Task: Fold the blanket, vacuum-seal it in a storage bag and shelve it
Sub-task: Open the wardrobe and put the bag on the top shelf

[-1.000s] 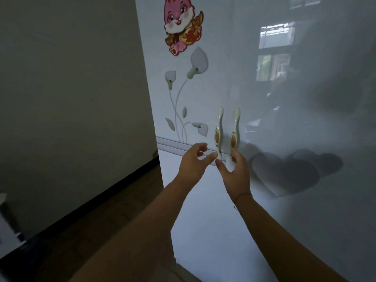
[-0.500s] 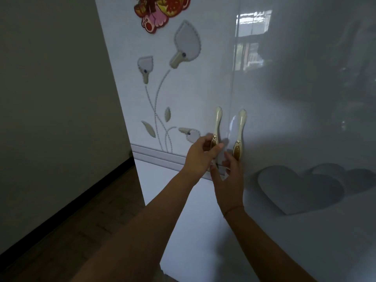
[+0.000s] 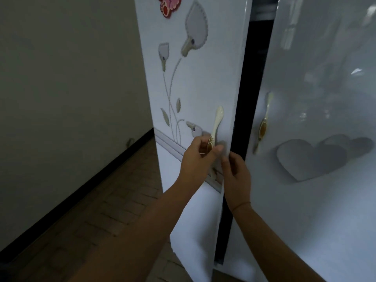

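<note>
Where the blanket lies: cannot tell from this view.
left door (image 3: pixel 203 78): white, at 12 o'clock, ajar; a dark gap (image 3: pixel 251 98) parts it from the right door (image 3: pixel 325 210) at 3 o'clock.
left handle (image 3: pixel 217 121): cream, upright, near centre on the left door.
left hand (image 3: pixel 195 161): at 6 o'clock, fingers curled round the left handle's lower part, thumb over it.
right hand (image 3: pixel 238 178): just at 3 o'clock of the left hand, fingers bent at the left door's edge; whether they pinch it I cannot tell.
right handle (image 3: pixel 264 123): untouched, on the right door.
decor: flowers (image 3: pixel 195 27) and sticker (image 3: pixel 171 7) on the left door, hearts (image 3: pixel 311 157) on the right door.
floor (image 3: pixel 101 220): brown, at 8 o'clock, below a grey wall (image 3: pixel 61 78).
</note>
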